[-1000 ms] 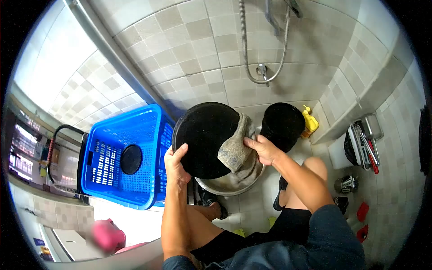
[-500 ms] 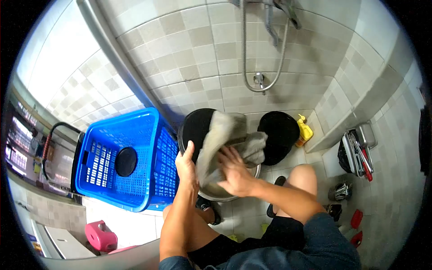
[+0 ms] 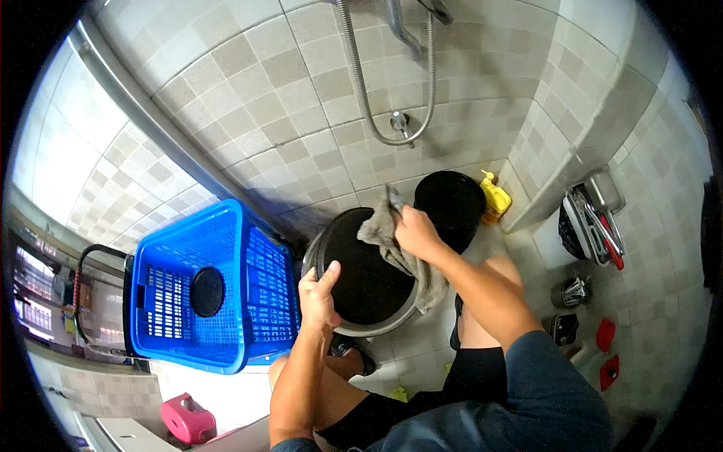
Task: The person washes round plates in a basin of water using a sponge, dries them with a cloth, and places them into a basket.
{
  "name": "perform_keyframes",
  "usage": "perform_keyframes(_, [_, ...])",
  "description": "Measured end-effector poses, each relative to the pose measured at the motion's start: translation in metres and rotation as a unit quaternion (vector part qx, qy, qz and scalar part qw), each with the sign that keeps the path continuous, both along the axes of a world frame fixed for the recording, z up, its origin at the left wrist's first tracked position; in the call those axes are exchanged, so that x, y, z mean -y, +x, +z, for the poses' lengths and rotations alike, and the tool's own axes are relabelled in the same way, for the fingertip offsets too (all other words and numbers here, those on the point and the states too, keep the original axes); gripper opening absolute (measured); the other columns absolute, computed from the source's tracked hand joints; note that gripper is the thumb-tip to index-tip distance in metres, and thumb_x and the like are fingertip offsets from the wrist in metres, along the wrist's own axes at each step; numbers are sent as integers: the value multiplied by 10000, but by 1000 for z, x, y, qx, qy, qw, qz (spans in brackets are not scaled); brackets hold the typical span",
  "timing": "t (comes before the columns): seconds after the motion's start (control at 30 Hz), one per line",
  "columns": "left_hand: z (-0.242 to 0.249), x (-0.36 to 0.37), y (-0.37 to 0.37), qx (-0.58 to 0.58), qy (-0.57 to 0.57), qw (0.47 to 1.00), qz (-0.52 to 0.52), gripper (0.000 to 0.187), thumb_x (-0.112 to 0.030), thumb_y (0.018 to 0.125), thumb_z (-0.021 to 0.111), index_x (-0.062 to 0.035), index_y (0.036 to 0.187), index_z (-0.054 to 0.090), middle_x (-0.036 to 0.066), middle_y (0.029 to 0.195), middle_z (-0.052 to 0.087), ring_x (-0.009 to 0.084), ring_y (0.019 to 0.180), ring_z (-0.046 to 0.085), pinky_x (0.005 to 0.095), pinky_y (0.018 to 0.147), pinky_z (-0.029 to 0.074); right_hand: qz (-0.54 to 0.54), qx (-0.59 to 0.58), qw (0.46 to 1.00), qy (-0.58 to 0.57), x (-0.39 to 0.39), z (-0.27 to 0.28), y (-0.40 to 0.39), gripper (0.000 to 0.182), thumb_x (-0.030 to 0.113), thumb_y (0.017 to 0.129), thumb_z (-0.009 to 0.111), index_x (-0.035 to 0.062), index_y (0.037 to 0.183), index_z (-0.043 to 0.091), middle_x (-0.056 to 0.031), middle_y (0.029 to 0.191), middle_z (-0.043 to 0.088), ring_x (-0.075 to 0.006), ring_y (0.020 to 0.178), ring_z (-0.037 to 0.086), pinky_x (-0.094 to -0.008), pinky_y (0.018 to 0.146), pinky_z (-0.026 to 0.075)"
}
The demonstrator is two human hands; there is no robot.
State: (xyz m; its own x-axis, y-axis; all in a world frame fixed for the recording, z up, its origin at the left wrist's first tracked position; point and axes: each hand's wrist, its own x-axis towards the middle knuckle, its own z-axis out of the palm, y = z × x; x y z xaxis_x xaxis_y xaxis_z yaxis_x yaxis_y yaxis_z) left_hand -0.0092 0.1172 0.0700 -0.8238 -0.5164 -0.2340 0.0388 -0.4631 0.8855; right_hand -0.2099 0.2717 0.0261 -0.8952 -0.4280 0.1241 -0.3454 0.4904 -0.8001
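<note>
My left hand (image 3: 319, 295) grips the left edge of a black round tray (image 3: 369, 275), its thumb on top and its other fingers hidden below. The tray is tilted over a metal basin (image 3: 370, 330), whose rim shows beneath it. My right hand (image 3: 416, 232) is closed round a bunched grey cloth (image 3: 382, 228) at the tray's upper right edge. The cloth's loose end (image 3: 429, 285) hangs down along the right side of the tray and basin.
Left stands a blue plastic basket (image 3: 245, 294) with a black disc (image 3: 207, 292) inside. A black bucket (image 3: 450, 203) and a yellow bottle (image 3: 494, 197) are by the wall. Kitchen tools (image 3: 602, 226) hang on the right. A pink stool (image 3: 188, 419) is at lower left.
My right hand has lifted the cloth up and right, off most of the tray, baring its dark surface. My left hand stays at the tray's left edge. The view has shifted.
</note>
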Motion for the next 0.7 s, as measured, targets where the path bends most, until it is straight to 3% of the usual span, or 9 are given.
perform_keyframes(0.03, [3, 3, 0, -5, -6, 1000, 21, 262, -164, 929, 719, -1, 1135, 703, 91, 1092, 730, 192, 952, 673, 347, 883, 518, -23, 50, 998, 24, -5, -6, 2, 380, 319, 1005, 561, -52, 1048, 631, -332, 974, 657, -495, 967, 636, -486, 827, 506])
perform_keyframes(0.1, [10, 14, 0, -20, 11, 998, 53, 301, -186, 934, 705, 4, 1167, 688, 103, 1100, 730, 218, 971, 682, 360, 902, 524, -48, 129, 989, -62, -6, -26, 10, 389, 274, 956, 569, -107, 1020, 620, -318, 960, 683, -474, 962, 668, -520, 837, 514])
perform_keyframes(0.13, [20, 13, -2, -47, 17, 996, 76, 366, -205, 941, 688, 3, 1240, 651, 126, 1158, 712, 254, 1016, 683, 386, 930, 530, -19, 224, 961, -164, -5, -32, 20, 375, 281, 957, 611, -70, 1087, 642, -221, 1000, 711, -351, 943, 690, -477, 821, 525])
perform_keyframes(0.17, [18, 18, -6, -85, 54, 991, 84, 417, -216, 946, 671, -4, 1300, 611, 144, 1226, 687, 295, 1096, 664, 435, 980, 520, -3, 327, 901, -284, -4, -38, 33, 297, 232, 961, 645, 0, 1146, 661, -108, 1080, 702, -233, 970, 667, -429, 824, 540])
perform_keyframes(0.23, [18, 20, -12, -125, 137, 977, 108, 455, -267, 952, 653, -16, 1327, 594, 146, 1268, 672, 338, 1160, 636, 484, 1035, 487, 28, 518, 740, -429, -2, -18, 59, 267, 198, 970, 657, 60, 1199, 655, -55, 1136, 692, -208, 1005, 664, -413, 852, 553])
perform_keyframes(0.3, [18, 21, -15, -136, 185, 968, 103, 462, -290, 950, 647, -21, 1322, 599, 143, 1273, 672, 347, 1166, 630, 495, 1054, 470, 73, 574, 687, -439, -2, -7, 71, 263, 205, 977, 661, 83, 1210, 652, -45, 1135, 697, -194, 1016, 664, -411, 877, 566])
perform_keyframes(0.47, [-10, 37, -24, -85, 235, 961, 120, 443, -359, 947, 613, -55, 1267, 644, 136, 1265, 679, 342, 1131, 633, 489, 1037, 459, 119, 465, 727, -490, -19, 17, 60, 269, 65, 947, 617, 19, 1212, 637, -78, 1106, 713, -202, 999, 693, -388, 892, 575])
perform_keyframes(0.6, [-26, 34, -23, -36, 202, 978, -49, 651, -491, 999, 515, -100, 1509, 414, 89, 1497, 517, 298, 1314, 533, 488, 1094, 412, 121, 335, 800, -483, -36, 49, 48, 223, 38, 918, 652, -4, 1135, 681, -60, 1067, 726, -158, 937, 682, -321, 838, 552])
perform_keyframes(0.7, [-30, 27, -23, 55, 106, 988, -101, 900, -617, 969, 526, -28, 1583, 234, 199, 1576, 368, 368, 1383, 451, 527, 1092, 405, 135, 256, 850, -441, -49, 51, 44, 229, 33, 870, 703, -18, 1093, 685, -53, 1032, 723, -143, 910, 682, -315, 813, 556])
